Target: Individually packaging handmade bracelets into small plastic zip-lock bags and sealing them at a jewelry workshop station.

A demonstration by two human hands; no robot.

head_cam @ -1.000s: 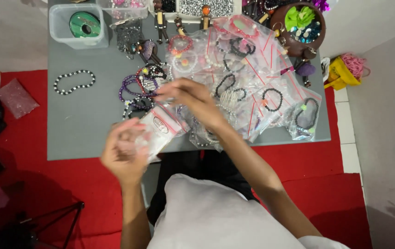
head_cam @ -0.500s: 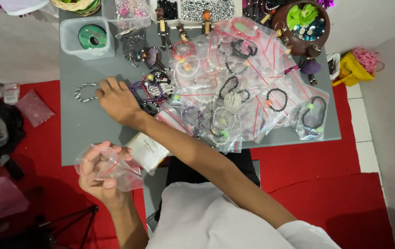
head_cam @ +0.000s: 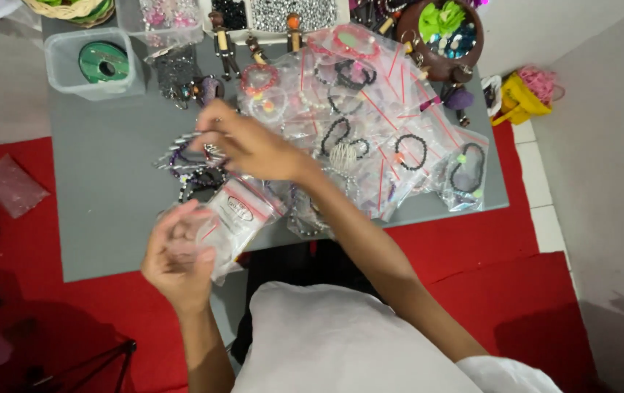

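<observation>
left hand [head_cam: 175,256] grips a clear plastic bag [head_cam: 194,240] at the near edge of the grey table [head_cam: 101,204] | right hand [head_cam: 250,145] pinches a blurred beaded bracelet [head_cam: 181,149] just above the table | bagged bracelets [head_cam: 370,124] piled beyond | clear box [head_cam: 93,64] at far left corner

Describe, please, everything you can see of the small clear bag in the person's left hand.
The small clear plastic bag is thin, crinkled and see-through, with a red strip along its edge. The left hand holds it over the near edge of the grey table, beside a stack of similar bags. Whether anything is inside it cannot be told.
</observation>
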